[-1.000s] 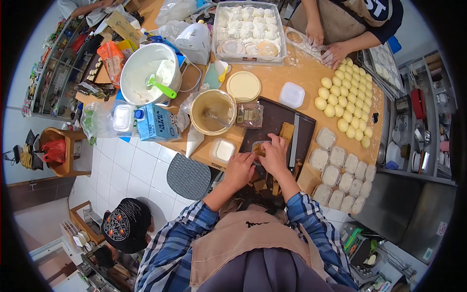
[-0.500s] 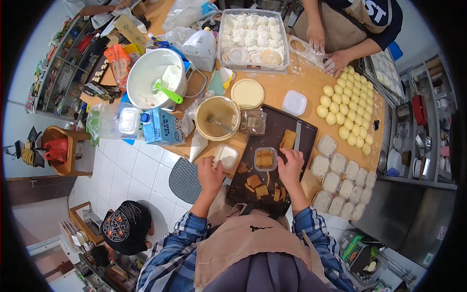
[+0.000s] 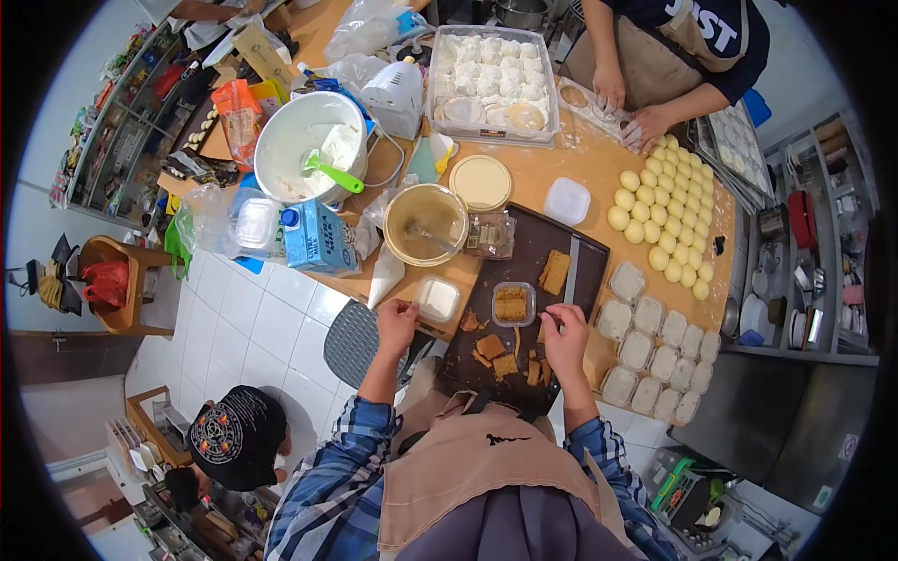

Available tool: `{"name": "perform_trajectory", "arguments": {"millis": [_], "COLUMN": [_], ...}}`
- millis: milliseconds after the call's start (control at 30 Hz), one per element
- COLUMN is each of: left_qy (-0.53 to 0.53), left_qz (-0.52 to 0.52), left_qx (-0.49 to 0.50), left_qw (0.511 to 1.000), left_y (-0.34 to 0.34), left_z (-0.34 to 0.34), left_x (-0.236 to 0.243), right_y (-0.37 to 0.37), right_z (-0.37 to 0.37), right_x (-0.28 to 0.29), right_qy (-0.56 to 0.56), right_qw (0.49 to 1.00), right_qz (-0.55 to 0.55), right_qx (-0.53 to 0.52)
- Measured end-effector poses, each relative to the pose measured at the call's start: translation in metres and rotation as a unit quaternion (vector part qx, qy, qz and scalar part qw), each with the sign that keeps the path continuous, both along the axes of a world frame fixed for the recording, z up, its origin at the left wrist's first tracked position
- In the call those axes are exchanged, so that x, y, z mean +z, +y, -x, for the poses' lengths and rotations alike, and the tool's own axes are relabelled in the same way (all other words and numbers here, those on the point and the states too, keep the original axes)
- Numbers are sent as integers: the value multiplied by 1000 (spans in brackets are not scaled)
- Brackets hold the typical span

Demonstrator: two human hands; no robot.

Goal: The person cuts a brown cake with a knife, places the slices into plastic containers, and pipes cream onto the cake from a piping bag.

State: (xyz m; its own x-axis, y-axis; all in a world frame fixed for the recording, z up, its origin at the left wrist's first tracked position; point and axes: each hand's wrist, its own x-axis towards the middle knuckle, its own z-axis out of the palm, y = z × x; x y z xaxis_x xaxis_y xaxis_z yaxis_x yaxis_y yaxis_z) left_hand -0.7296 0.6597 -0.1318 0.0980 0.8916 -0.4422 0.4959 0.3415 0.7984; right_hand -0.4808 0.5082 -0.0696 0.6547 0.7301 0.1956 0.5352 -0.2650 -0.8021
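My left hand (image 3: pixel 397 324) is just left of a small square tub (image 3: pixel 438 298) filled with a white, level layer, at the table's near edge. Its fingers are loosely bent and apart, with nothing visible in them. Over the dark baking tray (image 3: pixel 486 265), my right hand (image 3: pixel 567 338) has thumb and fingertips drawn together; what they pinch, if anything, is unclear. A brown bit shows beside them. Left of that hand, a clear square tub (image 3: pixel 514 304) holds brown cake pieces. Cut cake (image 3: pixel 555 272) and several scraps (image 3: pixel 493 353) lie on the tray.
Filled tubs (image 3: pixel 636 351) stand in rows at right, below pale yellow dough balls (image 3: pixel 662 210). A tan-filled bucket (image 3: pixel 426 224), piping bag (image 3: pixel 386 274), milk carton (image 3: pixel 318 239) and cream bowl (image 3: pixel 309 148) crowd the left. Another person's hands (image 3: pixel 631 110) work across the table.
My left hand has drawn back left from the white-filled tub. The right hand has shifted slightly right and down, away from the cake tub.
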Motion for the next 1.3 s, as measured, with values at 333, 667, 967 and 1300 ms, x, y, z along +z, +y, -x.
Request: {"name": "perform_trajectory", "arguments": {"millis": [333, 667, 967, 1300], "left_qy": [-142, -183, -157, -170], "left_qz": [28, 53, 58, 70], "left_qx": [67, 13, -73, -152], "left_qw": [987, 982, 983, 971], "left_y": [-11, -43, -69, -79], "left_z": [2, -8, -39, -62], "left_x": [10, 61, 66, 67], "right_y": [-4, -1, -14, -29], "right_z": [16, 49, 47, 34], "right_x": [20, 5, 11, 11], "right_qy": [51, 372, 582, 595], "right_qw": [999, 925, 810, 799], "right_qz": [-7, 43, 23, -32], "right_qx": [12, 62, 64, 77]}}
